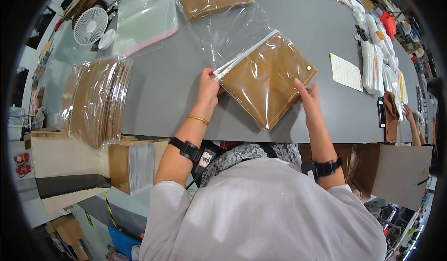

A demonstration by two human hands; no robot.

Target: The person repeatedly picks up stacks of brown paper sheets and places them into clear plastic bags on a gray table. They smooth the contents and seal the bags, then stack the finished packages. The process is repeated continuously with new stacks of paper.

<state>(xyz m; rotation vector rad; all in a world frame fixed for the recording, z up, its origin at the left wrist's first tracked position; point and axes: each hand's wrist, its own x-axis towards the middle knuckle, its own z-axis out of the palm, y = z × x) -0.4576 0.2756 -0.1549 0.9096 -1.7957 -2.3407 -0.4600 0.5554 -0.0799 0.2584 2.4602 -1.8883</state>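
A clear plastic bag packed with flat brown sheets or pouches is tilted in front of me over the grey table, with a white strip along its upper left edge. My left hand pinches its left corner. On its right edge rests my right hand, thumb on top and the other fingers partly hidden behind. Just beyond lies a loose clear plastic bag. Another brown packet sits at the far end of it. To the left, a pile of brown packets in clear film reaches past the table's near edge.
Clear empty bags lie far left beside a white fan. On the right are a sheet of small labels, white plastic bundles and a phone. Another person's hand shows at the right edge. Cartons stand below the table edge.
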